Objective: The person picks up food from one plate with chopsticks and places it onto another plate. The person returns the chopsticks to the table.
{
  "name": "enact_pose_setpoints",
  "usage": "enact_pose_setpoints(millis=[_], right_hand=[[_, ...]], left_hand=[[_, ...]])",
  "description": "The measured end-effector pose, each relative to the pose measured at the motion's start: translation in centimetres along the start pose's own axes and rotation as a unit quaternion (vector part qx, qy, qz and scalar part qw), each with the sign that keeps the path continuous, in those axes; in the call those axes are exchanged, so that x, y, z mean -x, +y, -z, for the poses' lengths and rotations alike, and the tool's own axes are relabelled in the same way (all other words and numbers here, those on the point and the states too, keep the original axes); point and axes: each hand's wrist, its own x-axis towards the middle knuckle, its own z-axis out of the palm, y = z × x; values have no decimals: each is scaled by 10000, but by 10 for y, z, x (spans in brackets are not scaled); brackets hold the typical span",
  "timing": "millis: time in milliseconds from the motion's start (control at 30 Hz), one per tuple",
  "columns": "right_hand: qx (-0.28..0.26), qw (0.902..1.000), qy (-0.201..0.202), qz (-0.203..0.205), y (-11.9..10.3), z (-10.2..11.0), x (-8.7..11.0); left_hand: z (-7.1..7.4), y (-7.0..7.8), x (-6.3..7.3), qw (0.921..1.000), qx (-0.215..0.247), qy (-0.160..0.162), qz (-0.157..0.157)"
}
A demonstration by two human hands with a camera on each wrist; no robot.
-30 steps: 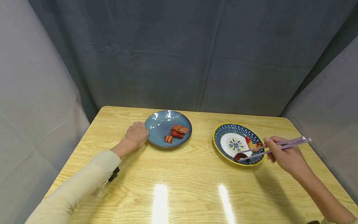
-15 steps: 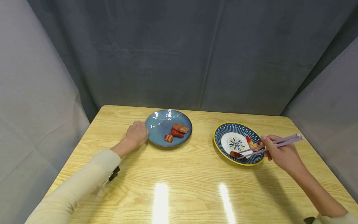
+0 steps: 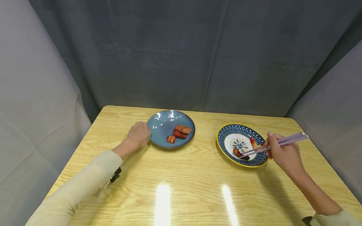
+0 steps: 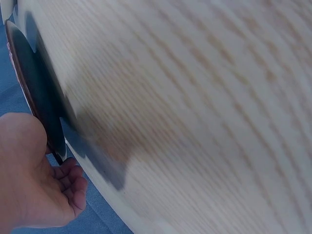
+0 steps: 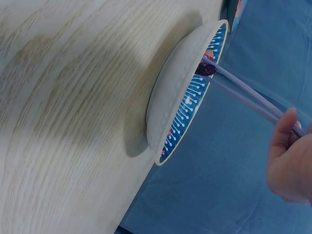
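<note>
On the left, my left hand (image 3: pixel 138 135) pinches the rim of a blue plate (image 3: pixel 161 133) with a white blossom pattern. The left wrist view shows the thumb and curled fingers on either side of that rim. Three food pieces lie on it: a brown meat slab (image 3: pixel 183 129), a red chunk (image 3: pixel 179 134) and a small striped piece (image 3: pixel 171 139). My right hand (image 3: pixel 285 155) holds purple chopsticks (image 5: pixel 248 95), their tips at a dark glazed reddish piece of food (image 3: pixel 237 152). This piece is in a yellow-rimmed patterned dish (image 3: pixel 230 133). A red-and-yellow food piece (image 3: pixel 253 142) lies behind the chopsticks, partly hidden.
Both dishes stand on a wood-grain table (image 3: pixel 195 175), with bare wood between them and in front. A dark grey curtain (image 3: pixel 181 62) hangs behind the table's back edge. Pale cloth (image 3: pixel 42 110) hangs at both sides.
The dark glazed piece has turned and shifted slightly left and up, towards the dish's middle, with the chopstick tips. My right hand has moved a little left. My left hand stays at the blue plate.
</note>
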Motion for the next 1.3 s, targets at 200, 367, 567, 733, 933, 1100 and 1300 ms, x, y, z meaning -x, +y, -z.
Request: enact_pose_setpoints(millis=[200, 367, 567, 733, 933, 1100, 1300], right_hand=[[-197, 9989, 392, 151, -7, 1, -1], [-322, 9974, 574, 280, -14, 0, -3], [-630, 9955, 650, 289, -26, -9, -8], [-897, 9931, 591, 475, -49, -16, -6], [-1357, 9876, 374, 692, -70, -23, -7], [-1467, 9847, 441, 831, -78, -31, -11], [-1441, 9834, 565, 947, -84, -42, -18]], left_hand=[[1, 0, 0, 10000, -27, -58, -15], [1, 0, 0, 10000, -20, -43, 6], [2, 1, 1, 10000, -60, -43, 14], [2, 0, 1, 10000, 1, -59, 7], [1, 0, 1, 10000, 4, -81, 26], [2, 1, 2, 10000, -1, -38, -9], [2, 1, 2, 10000, -51, -44, -3]])
